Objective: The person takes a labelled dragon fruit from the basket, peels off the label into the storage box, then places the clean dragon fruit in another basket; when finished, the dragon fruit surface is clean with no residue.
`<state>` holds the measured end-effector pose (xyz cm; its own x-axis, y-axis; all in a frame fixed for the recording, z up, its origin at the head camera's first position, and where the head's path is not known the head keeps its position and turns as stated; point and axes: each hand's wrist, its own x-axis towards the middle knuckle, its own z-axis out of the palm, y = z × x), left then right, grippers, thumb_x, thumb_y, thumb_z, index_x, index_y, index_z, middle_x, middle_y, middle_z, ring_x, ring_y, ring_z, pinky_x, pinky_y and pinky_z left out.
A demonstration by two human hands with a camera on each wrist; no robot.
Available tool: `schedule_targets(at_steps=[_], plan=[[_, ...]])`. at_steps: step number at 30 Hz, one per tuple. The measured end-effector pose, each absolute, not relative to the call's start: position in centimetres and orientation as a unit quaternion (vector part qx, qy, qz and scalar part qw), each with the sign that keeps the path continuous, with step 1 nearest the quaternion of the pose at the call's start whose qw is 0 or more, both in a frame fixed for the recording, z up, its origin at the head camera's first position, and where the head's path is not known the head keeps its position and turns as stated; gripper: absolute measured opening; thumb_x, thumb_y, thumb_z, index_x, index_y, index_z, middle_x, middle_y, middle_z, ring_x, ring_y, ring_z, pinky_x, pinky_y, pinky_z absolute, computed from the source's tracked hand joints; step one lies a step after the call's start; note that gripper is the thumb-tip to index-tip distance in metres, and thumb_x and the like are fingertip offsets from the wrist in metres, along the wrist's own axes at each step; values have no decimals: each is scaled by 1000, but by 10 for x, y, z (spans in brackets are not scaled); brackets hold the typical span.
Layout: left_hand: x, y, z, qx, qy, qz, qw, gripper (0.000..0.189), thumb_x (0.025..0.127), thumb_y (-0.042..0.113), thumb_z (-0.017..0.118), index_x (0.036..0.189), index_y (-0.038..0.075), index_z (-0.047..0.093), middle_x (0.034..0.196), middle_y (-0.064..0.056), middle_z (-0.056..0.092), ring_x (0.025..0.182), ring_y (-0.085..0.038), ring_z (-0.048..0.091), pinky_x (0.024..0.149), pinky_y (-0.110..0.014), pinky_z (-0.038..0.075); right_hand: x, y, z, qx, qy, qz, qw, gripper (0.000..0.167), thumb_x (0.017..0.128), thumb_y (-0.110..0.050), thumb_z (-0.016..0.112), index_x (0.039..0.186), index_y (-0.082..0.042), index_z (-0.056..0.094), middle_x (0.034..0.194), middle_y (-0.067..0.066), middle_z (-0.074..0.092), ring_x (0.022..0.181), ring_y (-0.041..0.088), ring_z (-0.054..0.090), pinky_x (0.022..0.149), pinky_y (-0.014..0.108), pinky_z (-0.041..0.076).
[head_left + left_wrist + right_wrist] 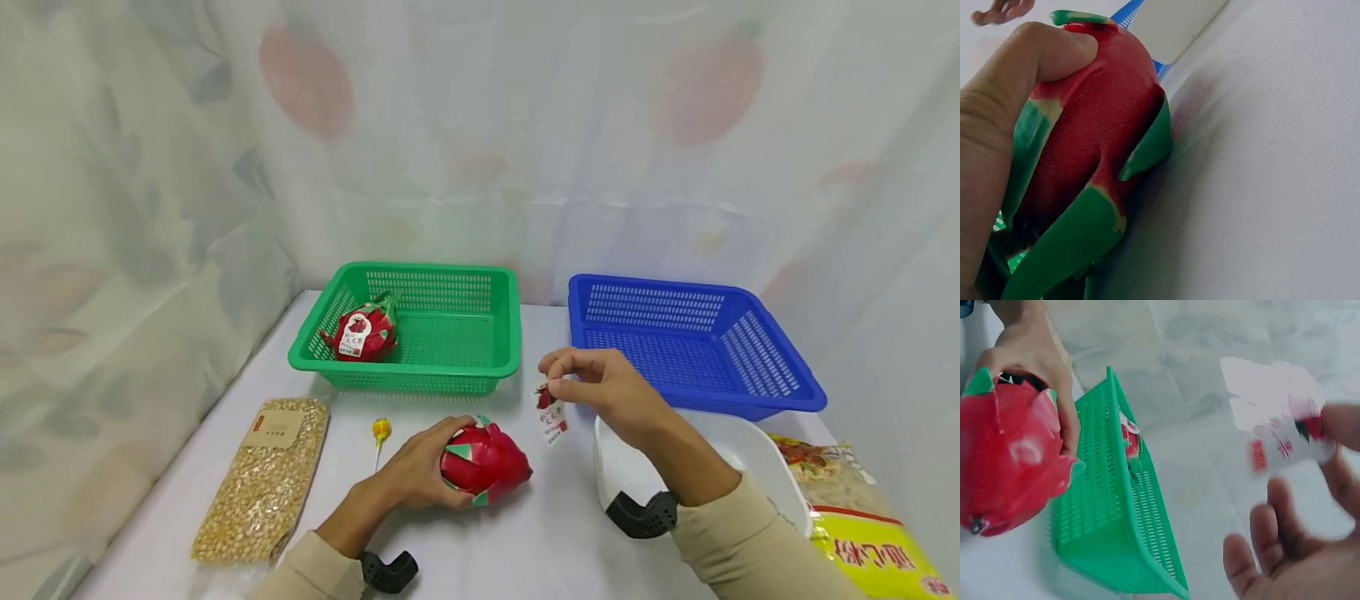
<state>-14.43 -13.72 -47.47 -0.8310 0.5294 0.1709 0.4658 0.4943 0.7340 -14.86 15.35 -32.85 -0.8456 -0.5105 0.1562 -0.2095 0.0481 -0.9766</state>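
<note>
A red dragon fruit (486,460) with green scale tips lies on the table, and my left hand (426,468) grips it from its left side. The left wrist view shows the thumb pressed along the fruit's red skin (1091,125). Off to the right, my right hand (600,390) pinches a small printed sticker (551,412) between thumb and forefinger, held up in the air. In the right wrist view the sticker (1288,440) carries a dragon fruit picture and red print; the other fingers (1266,531) spread below it.
A green basket (420,379) at the back holds another dragon fruit (365,333) bearing a sticker. Right of it stands a blue basket (697,396), with a white container (727,442) in front. A yellow lollipop (382,430), a bag of corn kernels (262,483) and a yellow-labelled food bag (862,525) lie around.
</note>
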Motion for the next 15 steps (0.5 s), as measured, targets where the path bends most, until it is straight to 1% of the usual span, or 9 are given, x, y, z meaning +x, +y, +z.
schedule_targets(at_steps=[2,3,5,9,12,15], plan=[[-144,-137,-475,281,865,414,43,92,57,30,91,136,25,44,125,12,50,112,-15,51,74,-25,52,-146,163,-326,-219,708,-660,120,9,92,-5,60,86,-6,66,120,21,53,123,35,40,102,53,31],[-143,-138,-475,279,866,413,43,92,57,30,91,136,26,44,125,12,50,112,-16,51,74,-25,52,-144,167,-325,-208,703,-669,122,10,92,-4,59,86,-6,67,118,21,54,123,34,41,102,53,31],[-143,-138,-475,277,867,412,42,92,57,31,91,136,28,44,125,12,50,112,-16,51,74,-25,52,-142,177,-323,-199,692,-682,128,11,93,-4,58,88,-7,68,112,19,58,118,33,45,100,51,34],[-142,-139,-475,277,869,409,41,92,57,31,91,135,30,43,124,12,50,111,-15,51,74,-25,52,-138,198,-322,-189,681,-695,135,10,93,-3,59,91,-6,68,98,10,63,105,28,54,89,41,46],[-142,-138,-474,276,868,410,42,92,57,31,91,135,30,43,124,12,50,111,-15,51,74,-25,52,-136,214,-325,-157,689,-694,137,8,93,-4,60,91,-5,67,96,8,63,100,26,55,85,36,48],[-143,-137,-474,278,868,410,42,92,57,32,91,135,31,43,124,13,50,111,-15,51,74,-25,52,-134,229,-333,-109,707,-684,144,6,93,-7,62,92,-5,67,96,9,63,102,25,53,85,36,47]])
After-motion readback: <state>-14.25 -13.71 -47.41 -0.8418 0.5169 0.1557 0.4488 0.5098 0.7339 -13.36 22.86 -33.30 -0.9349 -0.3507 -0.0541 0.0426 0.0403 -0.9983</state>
